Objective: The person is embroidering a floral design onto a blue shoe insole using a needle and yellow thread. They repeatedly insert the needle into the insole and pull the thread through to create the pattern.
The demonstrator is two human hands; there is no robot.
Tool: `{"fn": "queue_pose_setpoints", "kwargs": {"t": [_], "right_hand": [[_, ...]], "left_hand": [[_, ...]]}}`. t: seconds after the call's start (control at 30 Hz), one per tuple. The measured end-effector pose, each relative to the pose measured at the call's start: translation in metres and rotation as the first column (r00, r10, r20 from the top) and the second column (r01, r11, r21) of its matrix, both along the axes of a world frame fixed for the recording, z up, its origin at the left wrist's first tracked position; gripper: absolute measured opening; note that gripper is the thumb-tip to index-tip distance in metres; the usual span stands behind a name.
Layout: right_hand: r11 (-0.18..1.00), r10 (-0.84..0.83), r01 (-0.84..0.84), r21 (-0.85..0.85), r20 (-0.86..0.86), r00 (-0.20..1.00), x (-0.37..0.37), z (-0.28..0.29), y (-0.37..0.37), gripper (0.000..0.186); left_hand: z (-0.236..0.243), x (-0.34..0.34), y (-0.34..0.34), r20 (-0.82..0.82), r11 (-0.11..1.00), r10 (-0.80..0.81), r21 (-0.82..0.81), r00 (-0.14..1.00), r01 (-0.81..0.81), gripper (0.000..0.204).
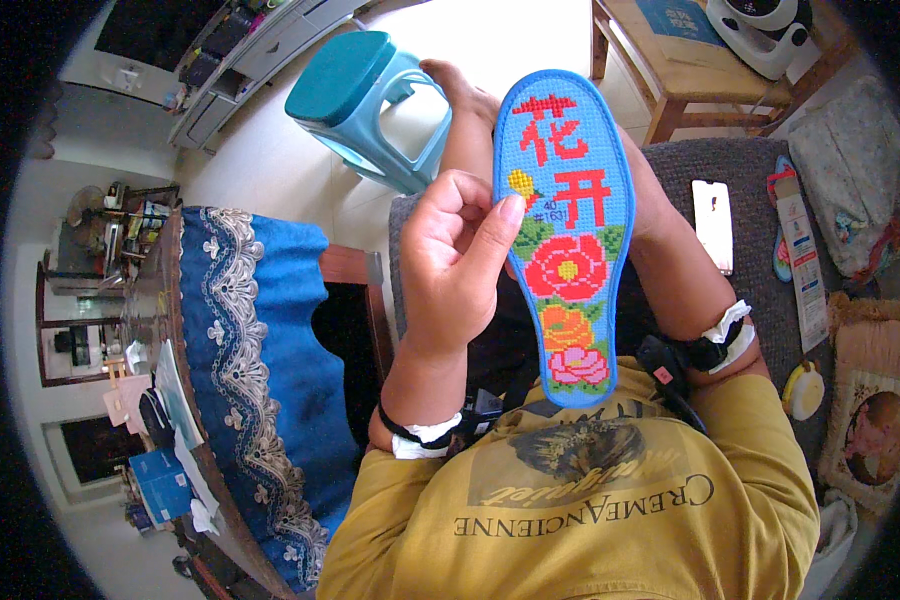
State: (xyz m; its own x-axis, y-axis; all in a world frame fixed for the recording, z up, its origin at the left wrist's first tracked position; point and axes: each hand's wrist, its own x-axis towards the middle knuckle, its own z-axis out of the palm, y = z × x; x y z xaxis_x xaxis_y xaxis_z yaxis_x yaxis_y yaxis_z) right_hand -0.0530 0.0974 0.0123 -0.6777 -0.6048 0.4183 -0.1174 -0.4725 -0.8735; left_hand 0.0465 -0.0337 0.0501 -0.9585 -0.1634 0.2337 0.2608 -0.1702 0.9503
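My left hand [448, 265] pinches the left edge of a blue embroidered shoe insole [570, 235], thumb on its front and the other fingers curled behind. The insole stands upright before me, wide end up and narrow heel end near my yellow shirt [590, 500]. Its stitched face carries red characters, a yellow bud and red, orange and pink flowers with green leaves. My right forearm [690, 265] runs up behind the insole's right edge. The insole covers my right hand, so its fingers do not show.
A teal plastic stool [355, 85] stands beyond my bare foot [460, 90]. On the dark seat to my right lie a white phone-shaped object [712, 225] and a long narrow package [803, 265]. A wooden chair [685, 90] is farther off. At left, a blue lace-trimmed cloth [270, 380] hangs from a table.
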Motion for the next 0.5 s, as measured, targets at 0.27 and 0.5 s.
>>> {"fn": "queue_pose_setpoints", "kwargs": {"t": [0.27,0.5], "right_hand": [[0.984,-0.178,0.169,-0.059,-0.221,0.959,-0.002,0.009,-0.003,0.024],[0.632,-0.705,0.772,0.073,-0.359,0.611,-0.009,0.008,0.001,0.027]], "left_hand": [[-0.002,-0.002,-0.003,0.051,0.999,0.006,-0.052,0.999,-0.004,0.011],[-0.012,-0.006,-0.012,0.03,0.97,0.158,-0.191,0.987,-0.149,0.011]]}}
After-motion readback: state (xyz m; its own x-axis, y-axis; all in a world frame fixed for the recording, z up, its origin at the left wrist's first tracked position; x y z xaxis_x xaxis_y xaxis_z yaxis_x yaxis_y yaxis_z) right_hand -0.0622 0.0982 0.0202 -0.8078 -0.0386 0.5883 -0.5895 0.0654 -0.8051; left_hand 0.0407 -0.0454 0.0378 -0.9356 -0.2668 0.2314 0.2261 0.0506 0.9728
